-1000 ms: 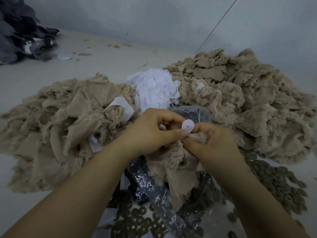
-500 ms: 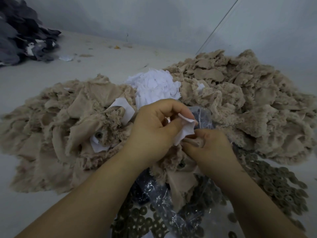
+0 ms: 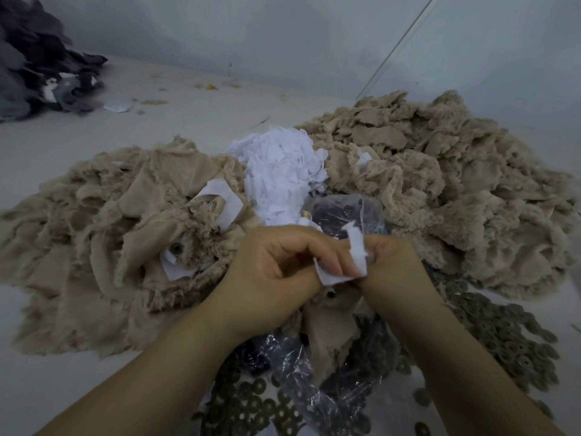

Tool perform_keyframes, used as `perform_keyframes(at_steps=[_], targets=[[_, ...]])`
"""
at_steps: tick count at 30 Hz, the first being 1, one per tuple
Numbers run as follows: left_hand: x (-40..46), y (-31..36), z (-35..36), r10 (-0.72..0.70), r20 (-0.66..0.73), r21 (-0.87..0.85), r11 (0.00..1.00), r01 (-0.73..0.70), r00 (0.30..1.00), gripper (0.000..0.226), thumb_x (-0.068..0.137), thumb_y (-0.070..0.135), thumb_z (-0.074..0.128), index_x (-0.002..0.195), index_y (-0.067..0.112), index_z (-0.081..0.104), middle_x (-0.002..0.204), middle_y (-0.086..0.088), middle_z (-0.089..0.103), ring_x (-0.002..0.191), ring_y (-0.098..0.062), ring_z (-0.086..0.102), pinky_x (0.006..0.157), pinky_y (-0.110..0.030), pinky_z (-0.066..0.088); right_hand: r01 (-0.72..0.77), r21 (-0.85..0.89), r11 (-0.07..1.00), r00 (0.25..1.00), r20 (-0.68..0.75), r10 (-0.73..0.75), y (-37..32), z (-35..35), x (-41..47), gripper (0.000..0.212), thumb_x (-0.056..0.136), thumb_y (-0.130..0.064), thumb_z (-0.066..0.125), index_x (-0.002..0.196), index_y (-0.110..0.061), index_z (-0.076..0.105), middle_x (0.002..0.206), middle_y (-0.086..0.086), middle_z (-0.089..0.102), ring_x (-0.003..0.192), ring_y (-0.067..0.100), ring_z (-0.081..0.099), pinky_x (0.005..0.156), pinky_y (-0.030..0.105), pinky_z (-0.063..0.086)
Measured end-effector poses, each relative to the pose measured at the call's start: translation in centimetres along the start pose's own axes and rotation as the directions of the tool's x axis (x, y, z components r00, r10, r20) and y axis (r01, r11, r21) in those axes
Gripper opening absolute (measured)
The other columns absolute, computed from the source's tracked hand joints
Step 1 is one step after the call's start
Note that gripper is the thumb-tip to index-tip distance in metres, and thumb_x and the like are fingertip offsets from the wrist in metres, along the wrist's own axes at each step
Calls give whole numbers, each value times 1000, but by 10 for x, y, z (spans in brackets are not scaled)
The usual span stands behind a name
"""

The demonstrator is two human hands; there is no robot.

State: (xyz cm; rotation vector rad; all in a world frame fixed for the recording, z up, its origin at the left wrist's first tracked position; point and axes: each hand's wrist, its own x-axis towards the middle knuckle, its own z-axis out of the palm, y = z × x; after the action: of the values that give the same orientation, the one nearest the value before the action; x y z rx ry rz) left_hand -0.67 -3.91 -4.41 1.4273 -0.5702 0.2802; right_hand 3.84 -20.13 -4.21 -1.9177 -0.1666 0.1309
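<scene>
The left hand and right hand are both pinching a white scrap against a tan fur piece, apparently steadying it to back the eye.

1 head camera looks steeply down (close) onto tan fabric heap.

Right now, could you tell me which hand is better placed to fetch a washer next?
Probably the right hand: the washers lie thickest beside it, farther from the left hand, though both grip the white patch.
</scene>
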Motion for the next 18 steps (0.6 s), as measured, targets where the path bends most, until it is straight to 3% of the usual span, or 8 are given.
perform_keyframes(at_steps=[4,7,9,13,18], targets=[[-12,-7,-4,-98,-31,39,994,99,995,37,68,-24,39,76,-6,71,85,-16,75,88,-29,72,84,-34,56,-11,81,997,1000,-2,11,-1,0,0,20,83,-4,76,74,-21,73,68,-1,75,57,7,70,49,17,52],[-10,-6,-7,-146,27,-35,989,147,989,41,70,-17,35,82,-5,72,89,-20,75,90,-35,71,83,-38,56,7,134,991,1000,18,-10,-3,1,-1,13,80,-7,79,74,-17,74,68,0,75,58,8,70,51,18,53],[-9,-5,-6,-188,25,-49,981,189,982,38,81,-14,37,84,-2,73,89,-19,75,85,-36,72,77,-38,58,14,166,986,999,29,-19,-4,2,-2,8,79,-10,80,75,-14,75,68,3,75,58,11,70,51,19,53],[-6,-7,-1,-265,-104,23,963,268,959,21,90,-11,54,92,6,65,83,-8,71,50,-34,68,46,-29,54,30,135,990,999,8,-32,-4,2,-3,5,82,-15,78,78,-13,75,63,4,73,54,12,69,47,19,51],[1,-13,-1,-362,-122,172,909,379,924,35,89,-9,59,111,18,62,86,3,61,45,-35,64,40,-32,50,66,34,997,998,-4,-66,0,4,-1,4,86,-12,76,83,-14,76,72,6,75,69,22,73,61,34,59]])
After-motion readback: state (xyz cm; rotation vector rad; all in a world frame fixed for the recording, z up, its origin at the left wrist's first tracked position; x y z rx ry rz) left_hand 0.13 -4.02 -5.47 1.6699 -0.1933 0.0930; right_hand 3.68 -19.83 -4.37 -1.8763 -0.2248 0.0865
